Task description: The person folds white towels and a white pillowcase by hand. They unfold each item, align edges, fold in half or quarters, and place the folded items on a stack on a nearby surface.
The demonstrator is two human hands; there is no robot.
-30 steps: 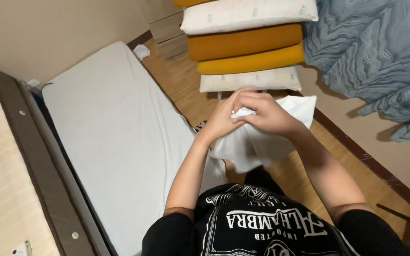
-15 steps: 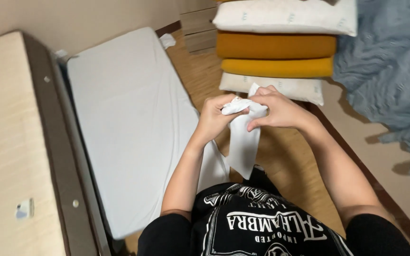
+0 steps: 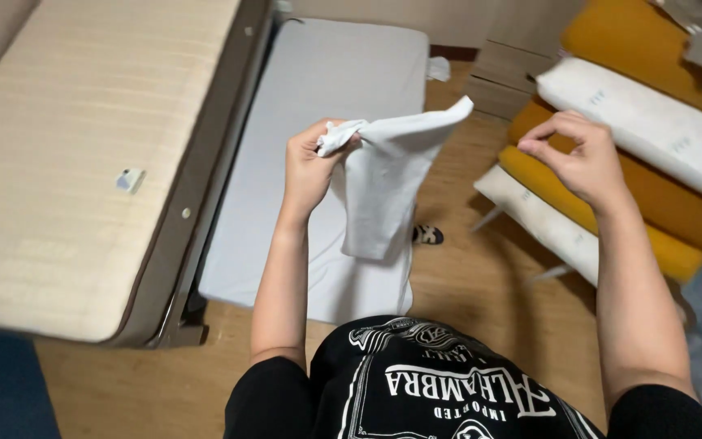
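Head cam, what've my hands got?
— Left hand (image 3: 309, 167) is bunched tight on the white cloth (image 3: 383, 191), dangling over the grey mattress (image 3: 318, 97) on the floor. Right hand (image 3: 574, 158) is loosely pinched, holding nothing.

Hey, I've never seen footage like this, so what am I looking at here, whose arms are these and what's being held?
This is one picture from a camera worn on a person's head, looking down, so the two bare arms are the wearer's own. The left hand grips a bunched corner of a white cloth, which hangs down in the air. The right hand is raised to the side, fingers pinched, holding nothing. Below on the wooden floor lies a thin pale grey mattress, beside a beige bed with a dark frame. On the right sits a stack of mustard-yellow and white cushions.
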